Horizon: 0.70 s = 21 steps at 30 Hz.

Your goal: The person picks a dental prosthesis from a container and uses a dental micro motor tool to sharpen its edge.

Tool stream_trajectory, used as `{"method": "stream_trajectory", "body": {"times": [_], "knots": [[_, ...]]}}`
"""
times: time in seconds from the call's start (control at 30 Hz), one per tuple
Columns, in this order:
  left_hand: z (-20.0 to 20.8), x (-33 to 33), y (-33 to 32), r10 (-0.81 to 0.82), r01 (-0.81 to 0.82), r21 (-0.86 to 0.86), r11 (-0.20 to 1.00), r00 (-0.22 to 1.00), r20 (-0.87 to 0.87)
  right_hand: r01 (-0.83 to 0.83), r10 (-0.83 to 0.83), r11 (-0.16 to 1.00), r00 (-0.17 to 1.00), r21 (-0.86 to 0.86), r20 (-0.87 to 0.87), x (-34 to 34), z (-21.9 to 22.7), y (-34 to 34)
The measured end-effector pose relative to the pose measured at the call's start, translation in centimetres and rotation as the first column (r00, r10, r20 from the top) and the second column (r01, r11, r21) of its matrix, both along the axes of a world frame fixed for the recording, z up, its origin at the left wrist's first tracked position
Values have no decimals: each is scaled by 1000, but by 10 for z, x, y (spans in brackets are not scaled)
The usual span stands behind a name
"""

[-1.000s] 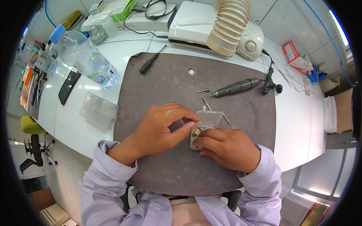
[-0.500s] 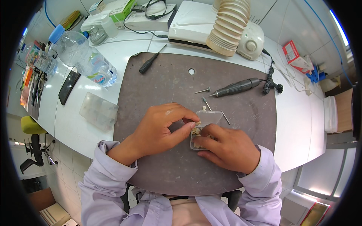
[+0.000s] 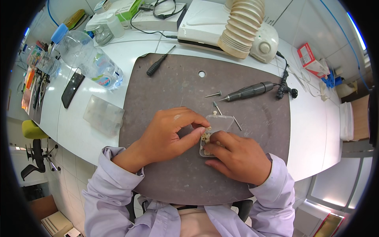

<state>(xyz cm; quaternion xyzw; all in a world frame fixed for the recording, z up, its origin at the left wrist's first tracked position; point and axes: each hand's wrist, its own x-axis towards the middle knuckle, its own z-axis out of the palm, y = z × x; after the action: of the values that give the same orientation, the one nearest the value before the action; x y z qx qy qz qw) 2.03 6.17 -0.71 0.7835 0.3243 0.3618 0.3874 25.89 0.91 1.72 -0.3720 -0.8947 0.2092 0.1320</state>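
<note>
I see the left hand (image 3: 167, 131) pinching 1 cream piece (image 3: 209, 128); the right hand (image 3: 241, 158) dips into an open box (image 3: 222, 123), grip unclear.

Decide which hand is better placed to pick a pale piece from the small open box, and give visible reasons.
Probably the right hand: its fingers reach into the box, among the pale pieces. The left hand seems occupied, pinching a single piece by the open lid.
</note>
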Motion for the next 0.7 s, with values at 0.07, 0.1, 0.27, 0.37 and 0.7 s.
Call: {"method": "stream_trajectory", "body": {"times": [0.07, 0.1, 0.27, 0.37, 0.7], "knots": [[0, 0, 0, -1, 1, 2, 1000, 1000, -3, 0, 0, 1000, 1000, 6, 4, 0, -1, 0], [0, 0, 0, -2, 2, 3, 1000, 1000, -4, -1, 1, 1000, 1000, 7, 10, 1, -2, -1], [0, 0, 0, -1, 1, -4, 1000, 1000, 0, 41, -41, 998, 999, -56, -10, -1, -1, 0], [0, 0, 0, -1, 1, 7, 1000, 1000, -1, 57, -62, 992, 997, -114, -48, -1, -2, 1], [0, 1, 0, 1, -2, 49, 999, 1000, 30, 68, -156, 925, 965, -373, -211, 7, -4, 5]]}}
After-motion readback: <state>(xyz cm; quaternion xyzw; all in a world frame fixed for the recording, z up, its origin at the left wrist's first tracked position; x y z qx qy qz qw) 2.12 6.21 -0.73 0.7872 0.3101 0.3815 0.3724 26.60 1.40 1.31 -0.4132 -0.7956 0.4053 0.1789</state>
